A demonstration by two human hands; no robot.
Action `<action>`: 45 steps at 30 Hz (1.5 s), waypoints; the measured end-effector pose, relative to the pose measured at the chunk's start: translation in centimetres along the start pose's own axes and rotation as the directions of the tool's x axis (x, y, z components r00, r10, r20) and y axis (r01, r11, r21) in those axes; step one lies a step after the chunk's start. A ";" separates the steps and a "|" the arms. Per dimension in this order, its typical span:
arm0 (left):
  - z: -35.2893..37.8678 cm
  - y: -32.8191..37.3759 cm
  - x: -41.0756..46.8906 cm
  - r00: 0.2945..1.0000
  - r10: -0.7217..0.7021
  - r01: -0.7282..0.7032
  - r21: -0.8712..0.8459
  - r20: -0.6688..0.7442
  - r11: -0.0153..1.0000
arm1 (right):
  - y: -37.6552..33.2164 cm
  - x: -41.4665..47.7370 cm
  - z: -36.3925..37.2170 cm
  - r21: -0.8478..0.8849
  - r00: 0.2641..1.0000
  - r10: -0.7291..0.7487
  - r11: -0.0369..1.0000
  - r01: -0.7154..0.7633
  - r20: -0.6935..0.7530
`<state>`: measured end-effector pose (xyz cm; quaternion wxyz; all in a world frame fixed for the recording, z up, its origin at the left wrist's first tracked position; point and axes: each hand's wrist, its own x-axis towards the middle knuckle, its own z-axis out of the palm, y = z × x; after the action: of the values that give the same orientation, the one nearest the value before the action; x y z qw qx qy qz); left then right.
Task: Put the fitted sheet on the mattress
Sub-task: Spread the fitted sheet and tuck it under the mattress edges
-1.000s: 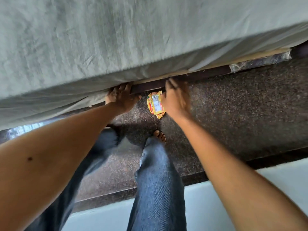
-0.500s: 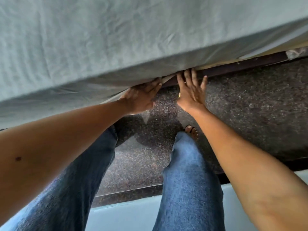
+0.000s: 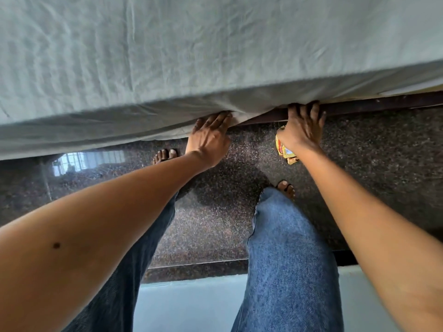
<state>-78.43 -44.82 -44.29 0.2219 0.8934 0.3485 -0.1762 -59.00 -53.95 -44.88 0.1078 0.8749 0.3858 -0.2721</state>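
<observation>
Here, your left hand point(image 3: 211, 137) reaches forward with its fingers held together and pushed under the lower edge of the sheet point(image 3: 191, 58), so the fingertips vanish into the fabric; you cannot tell whether they pinch anything there. The sheet lies just above and beyond that hand, stretched over the top and down the side of the mattress point(image 3: 239, 98), which spans everything past both your hands. To the right of your left hand, well apart from it, your right hand point(image 3: 303, 127) has its fingers slightly spread and curled, tips pressed where the sheet's hem meets the dark frame point(image 3: 383, 105). Beyond the right hand and off to its right, a pale strip shows between hem and frame. Under the wrist of that hand, on the speckled floor point(image 3: 383, 152), lies a yellow wrapper point(image 3: 284, 150), partly hidden by the hand. Below your arms, your jeans point(image 3: 287, 248) and bare toes show.

Compared with half a second ago, your hands stand farther apart, and your right hand has gone from flat with straight, fanned fingers to curled against the edge. The wrapper, almost hidden then, now shows again beside your right wrist. Your left toes, out of sight before, have come into view behind the left wrist.
</observation>
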 end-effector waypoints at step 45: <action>0.2 -3.8 -1.5 0.991 -0.100 0.099 0.012 0.085 0.995 | -11.2 -5.1 2.8 0.151 0.988 -0.064 0.985 0.086 -0.144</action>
<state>-82.21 -43.23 -44.79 0.2241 0.8674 0.3823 -0.2263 -71.14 -50.59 -44.06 0.0014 0.8822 0.4026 -0.2442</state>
